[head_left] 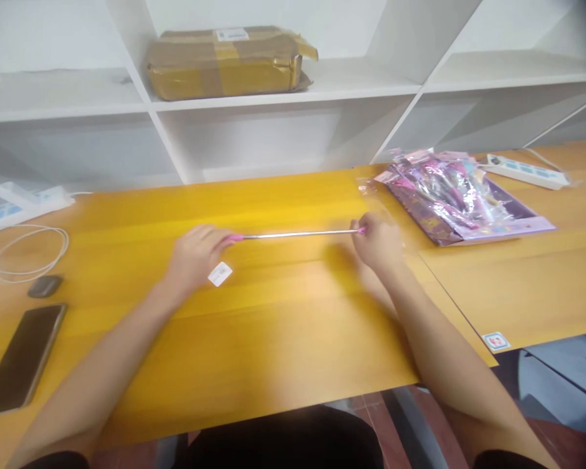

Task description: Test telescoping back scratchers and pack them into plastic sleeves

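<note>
Pink-ended metal rod [297, 234] spans mid-frame; 2 hands, left [193, 257] and right [378, 244], have fingers closed around its 2 ends.

Yellow wooden table [283, 345] seen under both hands, phone [23, 359], black case [45, 286] and white cable [29, 254] laid left of the left hand [195, 257], box of shiny packets [461, 195] set right of the right hand [378, 242]

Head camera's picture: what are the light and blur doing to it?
In the head view, the right hand looks smeared, with a soft shadow beside it on the table; in the same view, glare streaks the plastic-wrapped packs, print on the white label is too soft to read, and the shelves slant.
</note>
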Available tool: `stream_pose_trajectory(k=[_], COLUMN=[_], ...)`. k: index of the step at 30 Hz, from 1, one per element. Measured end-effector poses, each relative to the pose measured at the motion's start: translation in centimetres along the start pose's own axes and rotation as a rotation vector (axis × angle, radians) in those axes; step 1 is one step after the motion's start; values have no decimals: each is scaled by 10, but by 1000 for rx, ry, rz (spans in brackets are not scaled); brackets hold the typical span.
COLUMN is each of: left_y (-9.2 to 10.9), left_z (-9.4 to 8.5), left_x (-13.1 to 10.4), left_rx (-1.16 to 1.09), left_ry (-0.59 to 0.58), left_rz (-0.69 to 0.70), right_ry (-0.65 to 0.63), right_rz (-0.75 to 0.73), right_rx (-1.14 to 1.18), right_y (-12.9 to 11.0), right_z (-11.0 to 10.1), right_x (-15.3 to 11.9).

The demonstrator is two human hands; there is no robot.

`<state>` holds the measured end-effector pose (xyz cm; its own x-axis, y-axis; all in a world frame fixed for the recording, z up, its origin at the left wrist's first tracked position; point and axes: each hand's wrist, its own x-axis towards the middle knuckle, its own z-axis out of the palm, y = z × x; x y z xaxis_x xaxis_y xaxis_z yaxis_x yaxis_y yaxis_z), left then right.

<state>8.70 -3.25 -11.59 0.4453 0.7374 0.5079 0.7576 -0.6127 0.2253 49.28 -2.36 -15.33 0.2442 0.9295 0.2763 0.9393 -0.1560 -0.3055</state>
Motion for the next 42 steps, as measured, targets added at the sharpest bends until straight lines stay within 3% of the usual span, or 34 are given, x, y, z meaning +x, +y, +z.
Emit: stream_pose_trajectory(k=[5,9,13,20,36,42], left_y=[59,74,76,63,53,55], left_z=[30,30,27,32,52,49], left_x=[-24,-27,-25,-25,-33,-30], left_rx=[63,140,189,148,189,271], left_ry=[-17,-15,-14,-154,-151,-175], left_rz=[88,106,135,144,180,289], right_ry=[-295,-398,-462,-567,-524,-467], right_rz=[-234,-301,-316,-352,-526,-599], right_rx=[154,136,142,52,143,186], right_y=[-71,-94,-97,-91,-72,-69], right_z=[5,8,8,9,15,23], right_x=[-59,-84,-91,-81,-68,-70])
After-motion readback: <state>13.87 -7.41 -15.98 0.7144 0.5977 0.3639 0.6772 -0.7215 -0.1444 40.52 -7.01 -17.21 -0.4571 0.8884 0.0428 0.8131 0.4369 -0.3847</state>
